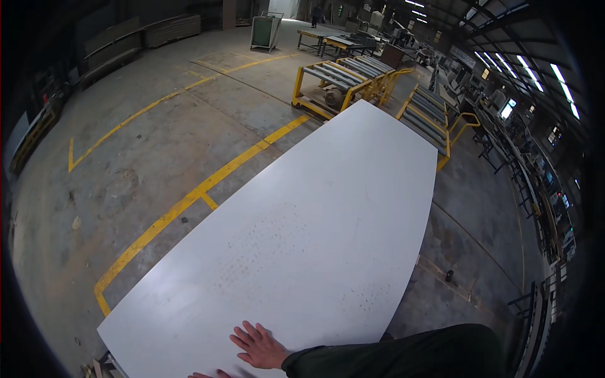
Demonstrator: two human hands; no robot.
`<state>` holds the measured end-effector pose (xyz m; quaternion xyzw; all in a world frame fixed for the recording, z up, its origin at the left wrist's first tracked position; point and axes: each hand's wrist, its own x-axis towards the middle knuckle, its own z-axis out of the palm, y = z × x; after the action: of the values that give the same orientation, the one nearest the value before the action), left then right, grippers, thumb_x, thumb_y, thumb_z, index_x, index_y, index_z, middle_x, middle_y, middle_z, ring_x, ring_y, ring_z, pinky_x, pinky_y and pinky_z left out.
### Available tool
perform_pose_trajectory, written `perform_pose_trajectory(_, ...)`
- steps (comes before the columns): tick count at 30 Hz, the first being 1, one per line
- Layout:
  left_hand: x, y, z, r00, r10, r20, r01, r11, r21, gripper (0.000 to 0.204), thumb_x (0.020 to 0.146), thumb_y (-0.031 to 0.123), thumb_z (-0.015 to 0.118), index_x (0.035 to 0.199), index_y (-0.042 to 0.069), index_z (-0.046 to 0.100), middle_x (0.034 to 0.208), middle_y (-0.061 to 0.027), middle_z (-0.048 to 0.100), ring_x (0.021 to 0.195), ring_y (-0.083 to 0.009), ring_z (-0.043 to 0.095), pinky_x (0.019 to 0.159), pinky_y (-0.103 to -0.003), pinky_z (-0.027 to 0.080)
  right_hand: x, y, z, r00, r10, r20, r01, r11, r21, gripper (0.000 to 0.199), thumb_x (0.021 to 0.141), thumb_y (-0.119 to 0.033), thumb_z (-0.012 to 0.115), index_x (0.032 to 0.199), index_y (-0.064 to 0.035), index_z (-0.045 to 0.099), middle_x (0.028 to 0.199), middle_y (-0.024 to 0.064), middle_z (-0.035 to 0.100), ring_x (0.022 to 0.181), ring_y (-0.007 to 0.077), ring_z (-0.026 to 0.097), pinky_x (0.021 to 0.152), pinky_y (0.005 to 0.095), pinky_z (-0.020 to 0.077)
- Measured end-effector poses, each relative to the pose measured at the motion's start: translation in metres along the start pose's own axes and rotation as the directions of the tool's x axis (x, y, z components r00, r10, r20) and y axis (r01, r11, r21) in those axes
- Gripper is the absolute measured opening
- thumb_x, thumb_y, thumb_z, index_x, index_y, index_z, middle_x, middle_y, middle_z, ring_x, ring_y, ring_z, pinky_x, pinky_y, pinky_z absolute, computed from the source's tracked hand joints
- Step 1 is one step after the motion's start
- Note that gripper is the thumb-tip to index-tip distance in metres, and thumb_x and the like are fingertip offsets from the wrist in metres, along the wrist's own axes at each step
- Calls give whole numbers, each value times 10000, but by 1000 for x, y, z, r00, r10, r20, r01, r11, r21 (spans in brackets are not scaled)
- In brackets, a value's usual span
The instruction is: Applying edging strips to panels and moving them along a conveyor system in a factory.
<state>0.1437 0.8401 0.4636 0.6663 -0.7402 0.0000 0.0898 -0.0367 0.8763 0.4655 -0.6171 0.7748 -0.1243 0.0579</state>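
Observation:
A large white panel (328, 208) with a smooth, slightly shiny face stretches away in front of me. Specks and smudges mark its middle and its right side. On its near part my right hand (259, 346) lies flat, fingers spread, reaching in from the lower right in a dark sleeve. Just left of it, at the bottom edge of the picture, only the fingers of my left hand (211, 375) show, stretched out over the panel. Neither hand grips anything. What bears the panel underneath is mostly hidden.
Beyond the panel's far end stand a yellow-framed roller conveyor (334, 79) and a second roller section (425, 113). Yellow floor lines (189, 201) run along the left. A green-sided cart (265, 31) stands farther back, and a small dark object (449, 276) sits on the floor at right.

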Motion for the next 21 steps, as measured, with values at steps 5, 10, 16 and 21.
perform_pose_trajectory(5, -129, 118, -57, 950, 49, -308, -81, 992, -94, 740, 1082, 505, 326, 1565, -55, 306, 1646, -254, 262, 1540, -420, 213, 1234, -577, 158, -64, 94, -33, 902, -372, 219, 311, 912, 268, 561, 979, -307, 556, 1501, -121, 463, 1656, 64, 312, 1569, 257, 162, 1252, 452, 172)
perform_pose_trajectory(10, -245, 132, 10, 982, 186, -27, -174, 957, 234, 766, 1042, 587, 344, 1560, 23, 363, 1536, -276, 420, 1351, -505, 432, 1075, -652, 336, -268, 259, -99, 979, -105, 173, 40, 939, 342, 363, 906, -290, 651, 1204, -86, 616, 1341, 115, 566, 1334, 281, 460, 1038, 472, 364)
perform_pose_trajectory(16, -376, 184, 44, 899, -114, 424, -122, 862, 491, 781, 1042, 646, 232, 1646, 156, 161, 1684, -158, 226, 1505, -470, 241, 1086, -672, 338, -585, 514, -218, 739, 672, 50, -673, 730, 124, 335, 839, -290, 681, 1108, -90, 687, 1205, 142, 645, 1161, 354, 587, 911, 538, 457)
perform_pose_trajectory(21, -480, 295, 40, 880, -221, 421, 257, 966, -31, 887, 973, 573, 551, 1556, -38, 279, 1518, -322, 401, 1330, -516, 468, 1051, -579, 436, -782, 672, -269, 166, 983, -80, -911, 184, 368, 346, 897, -268, 695, 1102, 10, 678, 1047, 220, 698, 971, 378, 684, 845, 430, 531)
